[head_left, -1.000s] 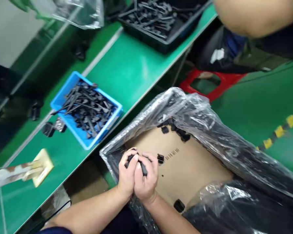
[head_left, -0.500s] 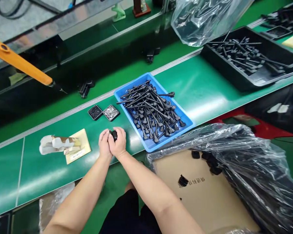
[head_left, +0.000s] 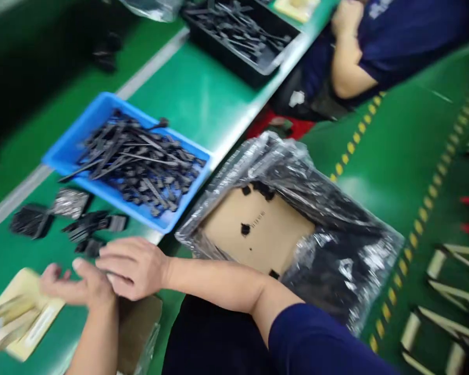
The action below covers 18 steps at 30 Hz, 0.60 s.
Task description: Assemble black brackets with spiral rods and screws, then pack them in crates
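Small black parts [head_left: 80,228]: loose cluster on the green surface [head_left: 172,86], between the blue bin [head_left: 68,151] and the hands. Upper row runs roughly left-right in view; blur, can't tell which end is which. Left hand [head_left: 89,285]: palm turned up, fingers spread, slightly curled. Right hand [head_left: 140,265]: fingers extended, overlapping left wrist in view; underside hidden, can't tell if gripping.

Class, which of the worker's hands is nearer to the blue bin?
Right. The right hand is just below the blue bin in the picture; the left hand is farther off, lower and to the left.
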Tool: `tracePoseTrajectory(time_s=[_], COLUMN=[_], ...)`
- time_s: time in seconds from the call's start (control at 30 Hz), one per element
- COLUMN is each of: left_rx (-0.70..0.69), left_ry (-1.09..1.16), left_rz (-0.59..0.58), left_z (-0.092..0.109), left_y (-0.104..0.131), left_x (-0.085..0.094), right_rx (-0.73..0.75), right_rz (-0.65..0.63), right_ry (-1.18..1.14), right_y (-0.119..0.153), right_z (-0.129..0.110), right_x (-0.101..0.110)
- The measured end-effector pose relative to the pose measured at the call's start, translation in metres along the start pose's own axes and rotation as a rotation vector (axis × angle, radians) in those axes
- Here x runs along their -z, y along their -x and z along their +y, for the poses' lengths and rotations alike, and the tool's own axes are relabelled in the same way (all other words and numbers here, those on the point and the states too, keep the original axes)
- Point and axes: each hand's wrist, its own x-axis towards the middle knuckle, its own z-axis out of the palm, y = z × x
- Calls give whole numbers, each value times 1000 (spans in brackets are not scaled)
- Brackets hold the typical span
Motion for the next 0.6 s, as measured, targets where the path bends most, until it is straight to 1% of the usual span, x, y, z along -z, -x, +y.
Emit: tracePoseTrajectory(time_s=[0.03,0.07,0.1,0.13,0.17,0.2,0.23,0.27,0.3,0.33,0.37,0.4,0.47,0.53,0.6], left_rx=[-137,-261,-359,-438,-488,-508,-509,-493,-474,-468,-488,-525,-608,-628,-630], left_ry=[14,45,92,145,179,203,199,170,114,31,-72,-188,-407,-544,-583], left_rz=[-34,-164,-319,-535,-761,-989,-1210,-1397,-1547,-1658,-1731,-1776,-1771,-1719,-1674], left_z=[14,30,50,70,92,113,132,149,163,173,180,184,183,175,160], left_y=[17,35,55,76,98,121,143,166,188,210,232,254,294,329,356], left_x=[5,8,8,4,-3,-13,-29,-47,-69,-94,-119,-145,-193,-233,-262], right_rx=[-2,-58,-231,-513,-826,-1168,-1507,-1686,-1826,-1969,-2089,-2197,-2348,-2400,-2421], right_rz=[82,165,193,227,214,145,27,2,-17,-39,-48,-60,-76,-67,-42], right_ry=[9,31,84,168,255,330,367,378,374,361,342,319,273,254,263], right_y=[31,66,104,144,186,228,270,310,347,381,411,437,473,492,502], right_z=[5,11,20,30,41,51,61,68,73,76,76,74,68,60,55], right_x=[21,45,71,100,128,156,182,204,221,232,237,237,226,208,196])
